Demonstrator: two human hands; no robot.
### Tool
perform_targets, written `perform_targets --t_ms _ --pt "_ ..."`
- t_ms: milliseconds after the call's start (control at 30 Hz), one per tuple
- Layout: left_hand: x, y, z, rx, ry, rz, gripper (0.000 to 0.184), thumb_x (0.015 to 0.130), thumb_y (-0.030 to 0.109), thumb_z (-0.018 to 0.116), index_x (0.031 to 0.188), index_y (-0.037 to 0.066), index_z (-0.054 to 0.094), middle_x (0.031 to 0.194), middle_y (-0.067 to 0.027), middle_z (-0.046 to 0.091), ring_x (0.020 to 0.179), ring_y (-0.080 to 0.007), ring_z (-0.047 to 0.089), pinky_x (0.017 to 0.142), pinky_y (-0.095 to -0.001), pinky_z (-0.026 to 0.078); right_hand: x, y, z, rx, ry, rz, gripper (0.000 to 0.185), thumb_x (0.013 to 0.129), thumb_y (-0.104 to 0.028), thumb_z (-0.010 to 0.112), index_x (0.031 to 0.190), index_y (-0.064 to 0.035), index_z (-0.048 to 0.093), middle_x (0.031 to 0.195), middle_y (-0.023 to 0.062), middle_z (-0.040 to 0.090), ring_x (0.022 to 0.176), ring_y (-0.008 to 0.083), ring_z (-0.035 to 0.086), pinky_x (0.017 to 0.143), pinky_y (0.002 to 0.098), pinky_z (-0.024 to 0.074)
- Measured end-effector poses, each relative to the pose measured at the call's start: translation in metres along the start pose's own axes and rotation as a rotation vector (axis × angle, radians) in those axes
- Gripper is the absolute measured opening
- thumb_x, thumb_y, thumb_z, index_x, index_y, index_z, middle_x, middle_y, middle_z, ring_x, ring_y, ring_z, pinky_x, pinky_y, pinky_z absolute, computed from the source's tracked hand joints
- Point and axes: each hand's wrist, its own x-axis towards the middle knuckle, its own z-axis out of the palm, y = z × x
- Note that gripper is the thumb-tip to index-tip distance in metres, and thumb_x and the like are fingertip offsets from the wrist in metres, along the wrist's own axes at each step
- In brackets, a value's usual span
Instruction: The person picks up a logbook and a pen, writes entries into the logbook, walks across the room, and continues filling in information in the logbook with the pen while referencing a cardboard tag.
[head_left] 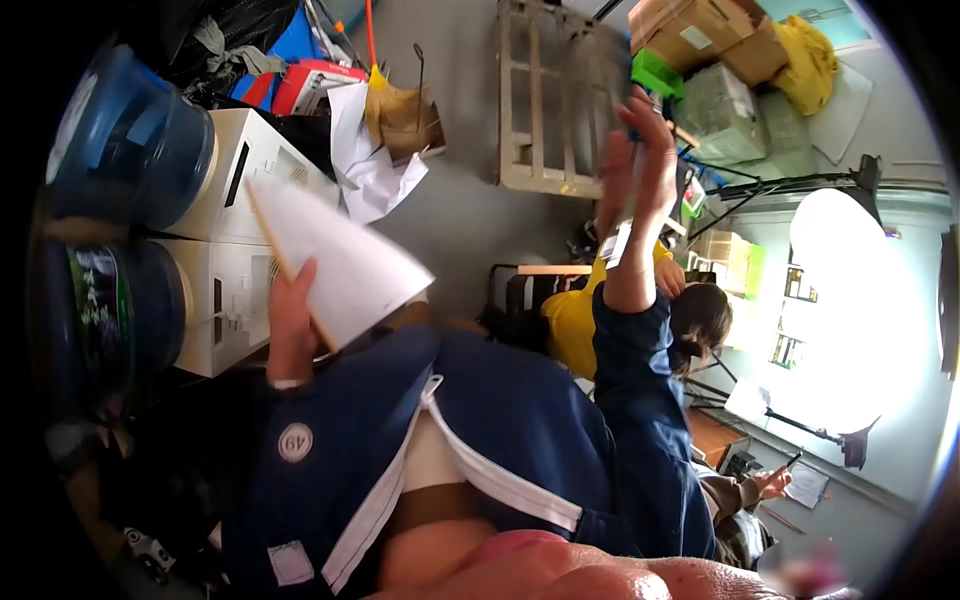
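My left hand (292, 310) is closed on the edge of a white paper pad (345, 262). The pad has a thin brown edge, and its face looks blank apart from a faint mark near one corner. It is tilted in front of the white water dispensers. My right hand (652, 150) is raised out to the right, fingers stretched, with nothing visible in it. A blurred skin-coloured shape beside it cannot be made out clearly. A small white object (617, 243) shows by my right wrist; its kind is unclear.
Blue water bottles (150, 140) top the dispensers (255, 170) at left. Crumpled white paper (365, 160) and a broom (378, 80) lie beyond. A slatted metal frame (565, 110) lies ahead. A person in yellow (580, 320) sits close by my right arm; a bright lamp (835, 300) stands right.
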Motion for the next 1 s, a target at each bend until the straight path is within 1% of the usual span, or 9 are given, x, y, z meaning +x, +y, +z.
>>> perform_targets --t_ms 33,233,333,467,600,700,767,900,1000 --pt "0.025 0.008 0.018 0.049 -0.044 0.026 0.043 0.102 0.016 0.06 0.137 -0.006 0.05 0.122 -0.0162 0.066 0.106 -0.0257 0.067 0.095 -0.0366 0.053 -0.011 0.012 0.008 0.327 0.115 0.479 0.041 0.094 -0.028 0.071 0.127 -0.0066 0.064 0.118 0.0088 0.067 0.105 0.021 0.064 0.096 0.0355 0.0482" --pt "0.109 0.086 0.194 0.235 -0.449 0.009 0.041 0.101 0.018 0.063 0.133 -0.006 0.055 0.121 -0.0126 0.067 0.106 -0.0177 0.065 0.092 -0.0305 0.052 -0.026 0.092 0.069 0.796 -0.156 1.177 0.051 0.101 -0.039 0.061 0.135 -0.0013 0.056 0.12 0.0087 0.067 0.106 0.0179 0.066 0.092 0.0315 0.0501" --pt "0.159 0.089 0.242 0.252 -0.592 -0.057 0.043 0.1 0.02 0.064 0.133 -0.006 0.055 0.12 -0.0132 0.067 0.106 -0.018 0.066 0.093 -0.0295 0.051 -0.004 0.15 0.079 1.35 -0.033 1.103 0.054 0.104 -0.043 0.055 0.137 -0.0002 0.054 0.117 0.0082 0.069 0.103 0.0157 0.067 0.087 0.029 0.0527" --pt "0.253 0.072 0.31 0.324 -0.586 -0.071 0.04 0.102 0.017 0.06 0.134 -0.007 0.055 0.123 -0.011 0.066 0.111 -0.0169 0.062 0.096 -0.0315 0.047 0.047 0.225 0.094 1.509 0.04 1.049 0.048 0.106 -0.041 0.051 0.133 -0.0018 0.055 0.112 0.0086 0.068 0.096 0.0153 0.067 0.086 0.0299 0.0543" --pt "0.35 0.081 0.375 0.411 -0.691 -0.021 0.038 0.102 0.016 0.06 0.132 -0.006 0.056 0.122 -0.0108 0.066 0.11 -0.0176 0.063 0.096 -0.0332 0.048 0.115 0.302 0.133 1.116 0.056 0.969 0.042 0.099 -0.028 0.067 0.131 -0.0029 0.056 0.11 0.0058 0.066 0.106 0.0142 0.061 0.087 0.0309 0.0501" --pt "0.417 0.123 0.428 0.522 -0.683 0.114 0.037 0.101 0.016 0.06 0.131 -0.006 0.057 0.122 -0.0134 0.067 0.107 -0.0196 0.066 0.093 -0.0349 0.052 0.186 0.373 0.14 0.876 -0.021 1.108 0.039 0.1 -0.028 0.064 0.129 -0.0028 0.057 0.114 0.0069 0.066 0.102 0.0164 0.063 0.082 0.0311 0.0521" --pt "0.454 0.161 0.445 0.503 -0.579 0.043 0.039 0.102 0.016 0.058 0.133 -0.007 0.054 0.123 -0.0169 0.066 0.106 -0.0226 0.067 0.089 -0.0356 0.055 0.219 0.422 0.151 0.893 0.097 1.065 0.038 0.101 -0.028 0.061 0.127 -0.0011 0.059 0.12 0.0112 0.068 0.091 0.019 0.068 0.072 0.031 0.0561" --pt "0.495 0.215 0.457 0.289 -0.312 0.19 0.042 0.104 0.014 0.053 0.136 -0.012 0.048 0.122 -0.0239 0.064 0.106 -0.0303 0.068 0.09 -0.0383 0.056 0.249 0.501 0.128 0.612 0.197 1.12 0.04 0.102 -0.031 0.059 0.13 -0.0014 0.059 0.119 0.0141 0.07 0.086 0.0202 0.07 0.071 0.0306 0.0569" --pt "0.544 0.235 0.448 0.287 -0.264 0.156 0.039 0.104 0.015 0.054 0.135 -0.008 0.051 0.121 -0.0194 0.065 0.103 -0.0239 0.068 0.086 -0.0342 0.056 0.239 0.541 0.1 0.444 0.327 1.162 0.04 0.104 -0.032 0.056 0.131 -0.0025 0.058 0.119 0.0149 0.069 0.084 0.0199 0.07 0.069 0.0299 0.0565"
